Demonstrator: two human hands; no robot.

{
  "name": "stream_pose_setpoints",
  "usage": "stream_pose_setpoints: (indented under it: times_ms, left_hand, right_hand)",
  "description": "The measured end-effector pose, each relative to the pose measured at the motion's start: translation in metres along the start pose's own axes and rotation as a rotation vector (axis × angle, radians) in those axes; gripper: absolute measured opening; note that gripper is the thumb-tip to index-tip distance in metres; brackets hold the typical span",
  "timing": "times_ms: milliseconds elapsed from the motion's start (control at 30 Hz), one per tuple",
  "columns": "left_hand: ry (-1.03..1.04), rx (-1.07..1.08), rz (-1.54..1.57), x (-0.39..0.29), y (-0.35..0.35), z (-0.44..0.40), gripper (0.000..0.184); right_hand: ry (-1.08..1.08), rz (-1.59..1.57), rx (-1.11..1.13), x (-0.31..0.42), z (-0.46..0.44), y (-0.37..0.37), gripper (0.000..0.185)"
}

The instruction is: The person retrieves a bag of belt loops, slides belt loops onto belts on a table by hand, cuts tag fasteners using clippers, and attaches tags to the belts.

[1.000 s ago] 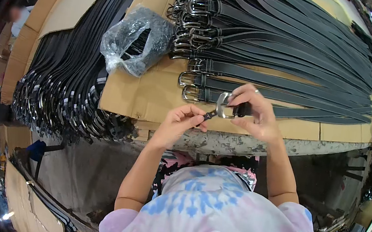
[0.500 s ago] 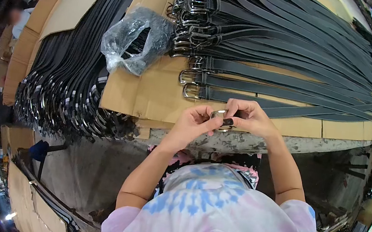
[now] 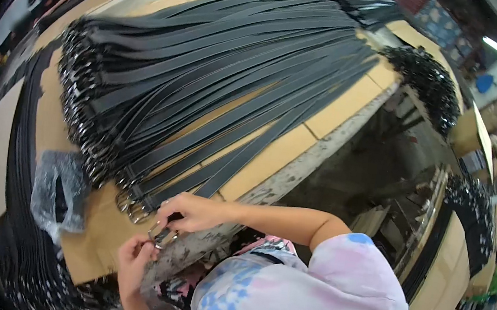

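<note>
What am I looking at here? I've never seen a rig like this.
There is no robot: a person works bare-handed, and every picture comes from one camera worn on the head, looking forward and down. The right hand holds a metal buckle; the left hand is at its lower side, its exact grip unclear. On the cardboard lies a wide spread of dark belts, with a clear plastic bag near their buckle ends.

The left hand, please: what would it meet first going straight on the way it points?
The left hand would probably meet the metal buckle by the right hand's fingers first, though depth is unclear.
</note>
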State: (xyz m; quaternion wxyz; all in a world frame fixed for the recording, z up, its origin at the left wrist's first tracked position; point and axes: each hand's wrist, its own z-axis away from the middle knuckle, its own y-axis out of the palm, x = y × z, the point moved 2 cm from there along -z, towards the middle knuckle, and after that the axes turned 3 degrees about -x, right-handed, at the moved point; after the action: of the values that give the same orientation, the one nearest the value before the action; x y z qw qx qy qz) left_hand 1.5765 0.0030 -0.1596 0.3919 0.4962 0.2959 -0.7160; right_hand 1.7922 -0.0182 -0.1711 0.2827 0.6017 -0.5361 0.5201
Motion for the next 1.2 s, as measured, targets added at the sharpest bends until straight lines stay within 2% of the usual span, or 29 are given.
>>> stream_pose_setpoints:
  times_ms: [67,133,200,267,300,333,400,467,533,567,633,700,767,867,933,967,1033,1067,1133,1167,1200]
  left_hand:
    - [-0.013,-0.025,-0.027,-0.007,0.002,0.002,0.012]
    - [-0.033,-0.009,-0.042,-0.008,0.0,0.0,0.012]
    - [-0.061,0.005,-0.056,-0.004,-0.007,0.001,0.012]
    - [0.026,0.034,-0.293,0.001,-0.01,-0.001,0.012]
    - [0.031,0.046,-0.294,-0.001,-0.005,-0.001,0.012]
    - [0.03,0.022,-0.336,-0.003,0.001,0.003,0.012]
    - [0.018,-0.018,-0.388,-0.004,0.008,0.012,0.012]
    - [0.045,-0.107,-0.358,-0.001,0.012,0.018,0.011]
    - [-0.011,-0.13,-0.371,-0.005,0.015,0.023,0.012]
    - [0.033,-0.109,-0.375,-0.002,0.012,0.024,0.014]
    - [0.057,-0.058,-0.43,-0.003,0.001,0.031,0.02]
    - [0.087,0.067,-0.361,-0.019,0.002,0.033,0.02]
    - [0.127,0.166,-0.418,0.0,-0.014,0.026,0.02]
    - [0.079,0.066,-0.497,0.0,-0.016,0.024,0.016]
    - [0.217,0.085,-0.673,0.018,-0.017,0.02,0.017]
    - [0.207,0.071,-0.676,0.023,-0.015,0.017,0.017]
    - [0.389,-0.03,-0.702,0.027,-0.014,0.017,0.02]
    - [0.378,-0.054,-0.712,0.029,-0.013,0.014,0.02]
    - [0.448,-0.061,-0.647,0.021,-0.016,0.01,0.021]
    - [0.268,0.02,-0.619,0.011,-0.021,0.009,0.02]
    - [0.264,-0.021,-0.629,0.004,-0.027,0.007,0.02]
  right_hand:
    - [0.018,-0.051,-0.019,0.001,0.002,-0.003,0.02]
    - [-0.105,-0.143,-0.014,0.004,0.003,0.002,0.022]
    - [-0.12,-0.156,0.025,0.003,0.002,-0.002,0.021]
    - [-0.294,-0.188,0.08,0.008,0.001,-0.005,0.018]
    - [-0.394,-0.134,0.068,0.009,-0.001,-0.002,0.012]
    - [-0.393,-0.129,0.06,0.009,-0.002,0.0,0.012]
    - [-0.266,-0.172,0.207,0.006,-0.007,0.013,0.009]
    - [-0.275,-0.127,0.255,0.006,-0.011,0.023,0.015]
    - [-0.092,-0.057,0.368,0.014,-0.012,0.027,0.018]
    - [-0.106,-0.076,0.383,0.012,-0.012,0.029,0.018]
    - [-0.142,-0.029,0.226,0.009,-0.011,0.041,0.018]
    - [-0.12,-0.001,0.215,0.005,-0.012,0.044,0.014]
    - [-0.041,0.15,0.29,0.009,-0.015,0.044,0.015]
    - [-0.113,0.13,0.263,0.014,-0.015,0.047,0.022]
    - [-0.106,0.269,0.216,0.011,-0.008,0.047,0.033]
    - [-0.113,0.257,0.226,0.01,-0.007,0.045,0.033]
    - [0.021,0.345,0.303,0.004,-0.007,0.048,0.038]
    - [0.001,0.332,0.317,0.002,-0.007,0.049,0.038]
    - [0.027,0.317,0.265,-0.005,-0.015,0.049,0.035]
    - [-0.046,0.237,0.196,-0.004,-0.021,0.046,0.031]
    - [-0.078,0.224,0.22,-0.002,-0.028,0.045,0.031]
